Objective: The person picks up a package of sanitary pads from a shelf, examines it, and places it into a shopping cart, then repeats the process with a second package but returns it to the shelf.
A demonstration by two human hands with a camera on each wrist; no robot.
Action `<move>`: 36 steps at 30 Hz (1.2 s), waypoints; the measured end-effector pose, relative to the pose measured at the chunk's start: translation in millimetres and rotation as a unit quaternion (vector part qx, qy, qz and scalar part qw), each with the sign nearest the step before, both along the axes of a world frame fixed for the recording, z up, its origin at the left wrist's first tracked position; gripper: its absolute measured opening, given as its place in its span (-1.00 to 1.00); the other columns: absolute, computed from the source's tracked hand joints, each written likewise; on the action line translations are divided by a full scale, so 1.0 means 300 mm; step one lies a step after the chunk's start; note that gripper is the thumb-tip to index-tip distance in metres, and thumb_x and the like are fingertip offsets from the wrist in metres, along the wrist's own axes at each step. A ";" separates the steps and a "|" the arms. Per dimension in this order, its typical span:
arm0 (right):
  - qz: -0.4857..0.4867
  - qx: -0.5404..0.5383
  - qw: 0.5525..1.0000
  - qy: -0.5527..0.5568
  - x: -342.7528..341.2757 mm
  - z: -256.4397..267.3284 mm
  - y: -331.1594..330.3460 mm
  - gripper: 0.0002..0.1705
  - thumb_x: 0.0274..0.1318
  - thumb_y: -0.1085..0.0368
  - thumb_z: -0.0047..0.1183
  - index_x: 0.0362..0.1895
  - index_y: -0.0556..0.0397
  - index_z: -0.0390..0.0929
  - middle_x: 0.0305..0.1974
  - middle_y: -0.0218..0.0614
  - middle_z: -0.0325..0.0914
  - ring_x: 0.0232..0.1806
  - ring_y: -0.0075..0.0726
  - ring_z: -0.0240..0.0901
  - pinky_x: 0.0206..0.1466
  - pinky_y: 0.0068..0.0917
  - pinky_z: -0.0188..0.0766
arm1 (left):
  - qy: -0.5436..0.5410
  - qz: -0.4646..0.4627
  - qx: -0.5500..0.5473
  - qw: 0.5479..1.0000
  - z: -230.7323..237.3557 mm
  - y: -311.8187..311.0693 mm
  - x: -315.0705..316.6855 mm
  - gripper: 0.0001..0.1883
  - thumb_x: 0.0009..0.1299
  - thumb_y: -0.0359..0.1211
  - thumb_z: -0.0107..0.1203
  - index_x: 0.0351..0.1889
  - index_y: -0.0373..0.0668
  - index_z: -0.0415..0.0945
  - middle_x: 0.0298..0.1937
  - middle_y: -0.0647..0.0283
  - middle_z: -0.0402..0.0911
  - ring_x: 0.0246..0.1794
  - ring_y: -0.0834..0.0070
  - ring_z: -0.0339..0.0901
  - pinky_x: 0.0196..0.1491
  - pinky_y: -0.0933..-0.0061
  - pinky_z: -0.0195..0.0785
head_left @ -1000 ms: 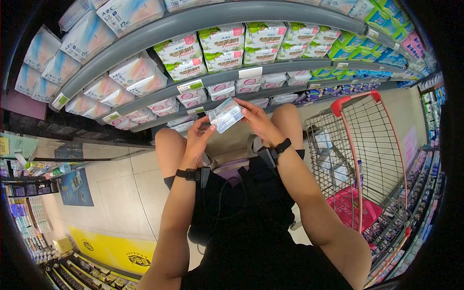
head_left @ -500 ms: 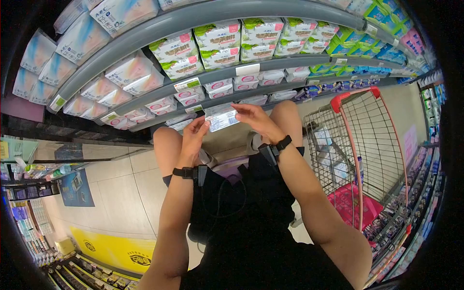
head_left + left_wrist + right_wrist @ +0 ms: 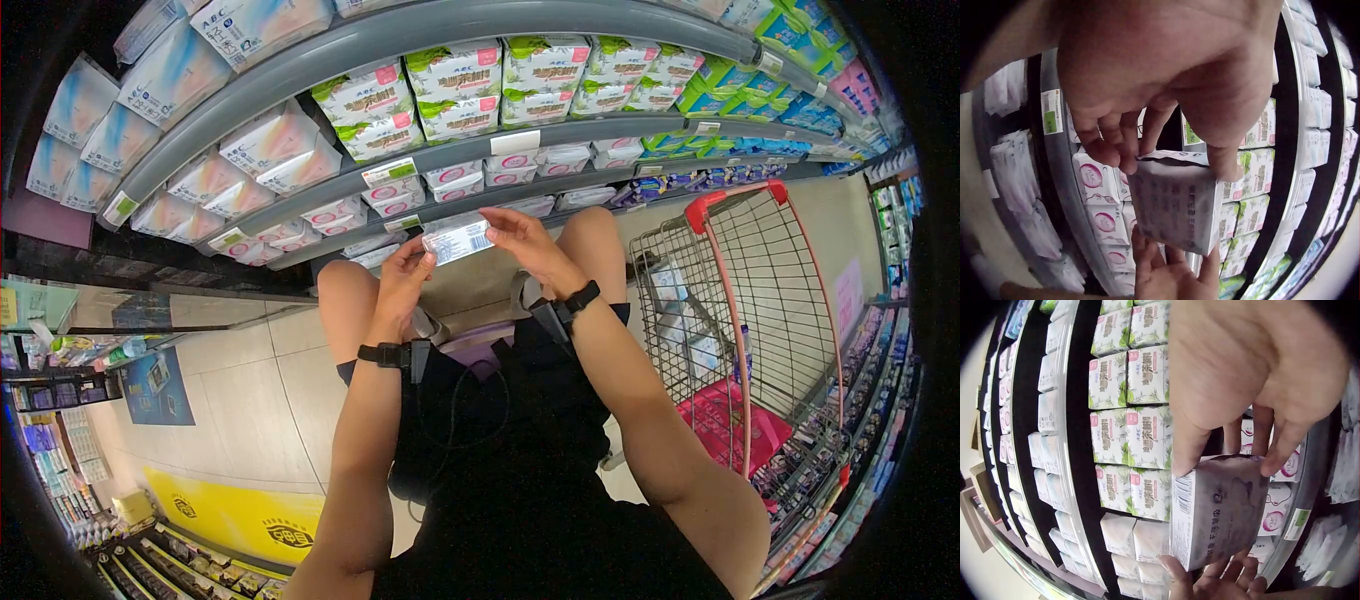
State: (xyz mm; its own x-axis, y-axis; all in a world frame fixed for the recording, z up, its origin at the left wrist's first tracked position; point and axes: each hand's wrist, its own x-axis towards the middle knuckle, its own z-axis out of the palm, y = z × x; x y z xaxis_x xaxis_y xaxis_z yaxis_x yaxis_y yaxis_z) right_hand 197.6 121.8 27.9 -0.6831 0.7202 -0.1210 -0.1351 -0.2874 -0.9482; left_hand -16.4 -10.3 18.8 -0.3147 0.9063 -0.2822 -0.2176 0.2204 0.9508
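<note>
Both hands hold one small whitish pack of sanitary pads between them, in front of the low shelves and above the knees. My left hand pinches its left end; my right hand grips the right end, thumb at the near edge. A narrow side with printed text and a barcode is turned up to the head camera. In the left wrist view the broad face of the pack shows rows of small print. The right wrist view shows the pack with the barcode on its side, fingers at opposite ends.
Curved shelves hold green-and-white pad packs and pink-circled packs ahead. A wire shopping cart with several packs and a pink bag stands at the right. A yellow floor sign lies behind on the left.
The pack has been tilted, so its narrow barcode side now faces up instead of the broad face. Both hands have shifted slightly left and keep their hold.
</note>
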 end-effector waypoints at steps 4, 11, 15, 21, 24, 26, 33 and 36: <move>0.011 -0.014 1.000 0.012 0.001 0.003 0.005 -0.48 0.27 0.29 0.18 0.28 0.14 0.43 0.11 -0.29 0.53 0.12 -0.45 0.44 0.20 -0.47 0.38 | -0.027 0.004 0.012 1.000 -0.007 0.003 -0.002 -0.35 0.35 -0.19 0.32 0.31 -0.32 0.38 0.10 0.26 0.59 -0.04 0.58 0.50 -0.09 0.54 0.33; 0.015 -0.034 0.999 0.001 0.005 -0.002 0.009 -0.56 0.23 0.37 0.17 0.19 0.15 0.48 0.10 -0.25 0.55 0.08 -0.47 0.46 0.14 -0.49 0.39 | -0.084 0.019 0.040 0.995 0.003 0.007 0.001 -0.34 0.35 -0.21 0.31 0.33 -0.34 0.34 0.08 0.28 0.57 -0.07 0.59 0.48 -0.07 0.55 0.32; 0.014 -0.026 0.999 -0.010 0.005 0.009 0.006 -0.58 0.23 0.36 0.17 0.16 0.15 0.49 -0.01 -0.28 0.60 -0.01 -0.49 0.50 0.08 -0.51 0.41 | -0.085 0.011 0.045 0.995 -0.005 0.007 -0.011 -0.33 0.35 -0.21 0.31 0.33 -0.35 0.33 0.05 0.28 0.57 -0.08 0.59 0.48 -0.07 0.55 0.34; 0.014 -0.032 0.999 -0.008 0.008 -0.024 0.020 -0.60 0.26 0.34 0.14 0.15 0.18 0.49 -0.04 -0.30 0.60 -0.02 -0.49 0.51 0.06 -0.49 0.44 | -0.092 0.016 0.037 0.995 -0.010 0.008 -0.015 -0.40 0.38 -0.25 0.27 0.29 -0.37 0.37 0.01 0.29 0.58 -0.09 0.61 0.47 -0.09 0.55 0.33; -0.032 -0.050 0.998 0.011 -0.006 -0.029 0.014 -0.57 0.23 0.23 0.22 0.12 0.16 0.51 -0.08 -0.32 0.60 -0.12 -0.52 0.49 -0.05 -0.52 0.44 | -0.083 0.030 0.026 0.996 -0.016 0.015 -0.006 -0.43 0.34 -0.24 0.32 0.24 -0.34 0.45 0.04 0.26 0.61 -0.08 0.60 0.47 -0.12 0.55 0.31; -0.044 -0.068 0.997 0.009 -0.012 -0.029 0.016 -0.57 0.23 0.21 0.22 0.11 0.16 0.52 -0.07 -0.33 0.60 -0.12 -0.52 0.49 -0.05 -0.52 0.44 | -0.100 0.033 0.031 0.994 -0.015 0.015 0.000 -0.43 0.35 -0.22 0.31 0.24 -0.33 0.45 0.05 0.26 0.61 -0.07 0.60 0.47 -0.12 0.54 0.31; -0.065 -0.073 0.995 0.015 -0.019 -0.034 0.021 -0.62 0.22 0.19 0.24 0.03 0.12 0.54 -0.12 -0.38 0.61 -0.11 -0.54 0.50 -0.02 -0.54 0.44 | -0.092 0.026 0.029 0.995 0.013 0.018 0.015 -0.52 0.48 -0.13 0.15 0.24 -0.22 0.46 0.04 0.41 0.60 -0.08 0.69 0.45 -0.12 0.58 0.28; -0.084 -0.064 0.994 0.013 -0.015 -0.026 0.029 -0.64 0.21 0.19 0.25 -0.01 0.10 0.54 -0.14 -0.40 0.61 -0.13 -0.55 0.49 -0.04 -0.55 0.42 | -0.090 0.037 0.028 0.995 0.012 0.017 0.011 -0.52 0.48 -0.12 0.15 0.23 -0.22 0.46 0.04 0.41 0.60 -0.08 0.69 0.45 -0.12 0.58 0.27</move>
State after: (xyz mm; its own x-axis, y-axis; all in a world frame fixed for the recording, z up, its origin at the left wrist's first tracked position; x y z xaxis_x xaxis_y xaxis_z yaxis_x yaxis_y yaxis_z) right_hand 193.1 130.4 19.9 -0.5588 0.8039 -0.2038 -0.2148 -0.3777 -0.9007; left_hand -13.2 -5.1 22.5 -0.3304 0.8985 -0.2889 -0.3987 0.1446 0.9056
